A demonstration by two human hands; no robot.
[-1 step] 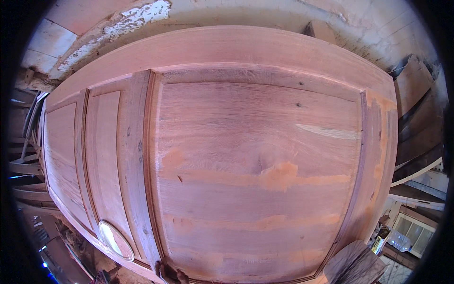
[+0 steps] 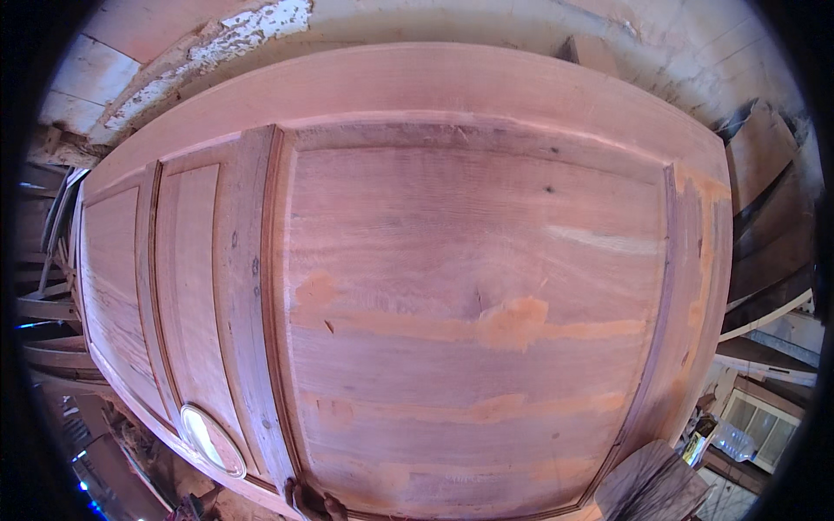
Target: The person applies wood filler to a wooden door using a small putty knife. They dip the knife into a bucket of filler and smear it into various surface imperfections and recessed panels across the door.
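A large wooden panel door [image 2: 469, 252] fills the view. It has raised mouldings, one wide panel and two narrower panels at the left. Orange-tan patches of filler [image 2: 514, 322] and smeared bands cross the wide panel. More filler runs down the right stile. At the lower edge, my left hand [image 2: 317, 502] shows only in part, its bent fingers curled over the door's near edge by the upright moulding. Its palm is hidden. Of my right hand nothing shows. A round, shiny object with a pale rim [image 2: 213, 441] lies on the door's near left part.
A grey, dark-streaked rounded shape [image 2: 651, 486] overlaps the near right corner. Beyond it are a clear plastic bottle [image 2: 735, 442] and a pale framed piece [image 2: 763, 424]. Wood boards [image 2: 769, 165] lean at the right. Stacked timber [image 2: 52, 308] lies at the left, and a worn wall stands behind.
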